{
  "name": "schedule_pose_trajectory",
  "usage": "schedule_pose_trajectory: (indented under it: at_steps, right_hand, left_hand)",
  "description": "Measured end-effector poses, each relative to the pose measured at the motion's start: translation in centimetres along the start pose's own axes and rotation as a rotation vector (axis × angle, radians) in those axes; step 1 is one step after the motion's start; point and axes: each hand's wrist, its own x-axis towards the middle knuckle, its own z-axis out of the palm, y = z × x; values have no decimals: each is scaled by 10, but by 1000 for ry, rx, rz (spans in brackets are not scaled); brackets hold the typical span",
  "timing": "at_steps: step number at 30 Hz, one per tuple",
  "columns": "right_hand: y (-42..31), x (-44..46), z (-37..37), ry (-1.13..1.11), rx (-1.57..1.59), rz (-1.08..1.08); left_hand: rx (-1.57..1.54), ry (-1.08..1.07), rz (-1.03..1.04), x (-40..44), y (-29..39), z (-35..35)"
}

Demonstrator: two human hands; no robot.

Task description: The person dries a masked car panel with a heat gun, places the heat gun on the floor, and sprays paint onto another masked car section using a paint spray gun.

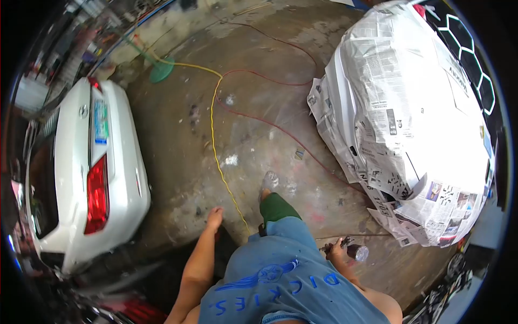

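Note:
My right hand (335,251) is low by my right side, its fingers wrapped round a spray gun (346,241). A cup with a pale, clear-looking end (358,252) sticks out from the gun. My left hand (215,217) hangs at my left side with nothing visible in it, the fingers loosely apart. It is nearest to the yellow hose (215,141) on the floor. Right of me stands a car body covered in newspaper (372,102), with a bare white panel (431,146) showing on it. The gun is apart from that car.
A white car (127,162) with red tail lights stands at the left. The yellow hose and a red hose (280,128) cross the stained concrete floor (178,119). A green round base (162,70) stands near the back wall. Clutter lines the left edge.

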Motion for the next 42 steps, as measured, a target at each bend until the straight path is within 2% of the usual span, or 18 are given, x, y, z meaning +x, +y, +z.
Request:
schedule_pose_trajectory:
  at_steps: [2, 5, 8, 9, 12, 15, 18, 20, 22, 24, 27, 30, 31, 34, 36, 39, 40, 42]
  right_hand:
    - [4, -29, 38, -11, -50, 21]
    - [12, -50, 96, -54, -107, 21]
    - [-10, -107, 154, 10, -105, -11]
    - [-12, -115, 171, 22, -96, -16]
    - [-7, -141, 219, 62, -52, -73]
    - [11, -176, 276, 75, 28, -109]
    - [44, -224, 338, 93, 86, -36]
    - [69, -242, 385, 87, 51, -15]
    - [114, -242, 440, 139, 214, -4]
    - [117, -284, 492, 102, 293, 75]
    - [115, -333, 564, 4, 308, 114]
    - [65, -376, 623, -4, 74, 15]
    - [76, -354, 640, 21, -119, -80]
    - [41, -338, 703, 38, 63, -308]
    - [-1, -321, 744, 192, -72, -561]
    - [-100, -310, 803, 106, 253, -502]
    - [-152, -316, 821, 72, 413, -482]
    - [-199, -294, 842, 83, 303, -417]
  left_hand:
    - [77, -19, -8, 9, 53, 2]
    - [372, -270, 169, 42, 100, -9]
    - [611, -290, 232, 74, 155, -33]
    - [696, -196, 298, 77, 173, -43]
    - [743, -234, 243, 119, 215, -71]
    - [678, -434, 13, 213, 223, -96]
    - [685, -552, -38, 306, 282, -127]
    - [706, -597, 39, 372, 328, -158]
    - [808, -596, 121, 401, 382, -177]
    - [998, -552, 224, 393, 480, -191]
    - [1325, -585, 335, 447, 534, -196]
    - [1434, -663, 399, 484, 566, -176]
    - [1485, -704, 422, 492, 573, -167]
    - [1642, -796, 456, 515, 588, -147]
    - [1745, -823, 456, 529, 596, -137]
    - [1774, -866, 456, 555, 606, -127]
    - [1734, -809, 549, 566, 606, -120]
    - [1652, -701, 721, 582, 605, -111]
